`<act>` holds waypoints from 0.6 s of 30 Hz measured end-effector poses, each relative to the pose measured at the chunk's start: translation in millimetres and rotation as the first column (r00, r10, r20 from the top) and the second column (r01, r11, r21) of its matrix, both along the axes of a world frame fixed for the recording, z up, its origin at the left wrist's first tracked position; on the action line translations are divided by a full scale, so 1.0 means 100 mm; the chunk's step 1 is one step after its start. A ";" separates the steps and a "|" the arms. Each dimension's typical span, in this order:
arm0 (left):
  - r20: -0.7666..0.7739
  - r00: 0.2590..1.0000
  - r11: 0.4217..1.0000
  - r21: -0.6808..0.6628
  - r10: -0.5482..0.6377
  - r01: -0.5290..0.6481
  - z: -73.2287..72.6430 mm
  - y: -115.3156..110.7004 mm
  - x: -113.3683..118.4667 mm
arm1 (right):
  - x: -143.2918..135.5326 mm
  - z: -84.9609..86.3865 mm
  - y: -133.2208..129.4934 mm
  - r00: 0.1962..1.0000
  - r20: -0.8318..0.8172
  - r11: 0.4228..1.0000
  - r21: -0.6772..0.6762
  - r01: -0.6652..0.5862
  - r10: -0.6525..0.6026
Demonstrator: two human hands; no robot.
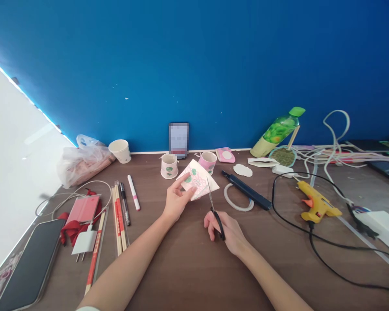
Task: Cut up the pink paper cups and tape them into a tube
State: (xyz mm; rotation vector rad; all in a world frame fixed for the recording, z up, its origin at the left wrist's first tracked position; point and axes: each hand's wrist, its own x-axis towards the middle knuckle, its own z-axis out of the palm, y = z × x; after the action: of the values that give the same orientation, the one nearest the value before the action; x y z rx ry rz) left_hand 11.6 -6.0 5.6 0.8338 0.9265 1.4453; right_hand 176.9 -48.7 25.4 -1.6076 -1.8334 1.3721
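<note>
Right hand (225, 229) works scissors (218, 222) beside the patterned paper (199, 180), cups (169, 166) beyond.

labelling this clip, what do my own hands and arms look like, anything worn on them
Your left hand and right hand are ungloved, with no rings or bracelets showing. A pale sleeve edge shows on the left forearm; none on the right forearm.

Evenly bright, diffuse illumination; soft, faint shadows on the tabletop (188, 268). Wide-angle distortion bends the edges; phone screen (178, 139) pixelated.
</note>
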 end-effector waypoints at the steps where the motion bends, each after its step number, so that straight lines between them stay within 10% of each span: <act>1: 0.006 1.000 1.000 -0.001 -0.006 0.006 0.00 0.00 0.00 | 0.00 -0.01 0.00 1.000 0.000 1.000 0.003 -0.002 0.002; 18: -0.090 0.996 1.000 -0.004 -0.005 0.005 0.05 0.00 -0.02 | 0.05 0.02 0.02 0.998 -0.054 0.999 0.011 -0.040 0.040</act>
State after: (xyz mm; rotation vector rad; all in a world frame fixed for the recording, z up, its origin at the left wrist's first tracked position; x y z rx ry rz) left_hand 10.0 -6.2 11.0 0.9037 0.9938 1.4109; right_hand 181.9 -46.8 27.2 -1.5215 -1.8479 1.4071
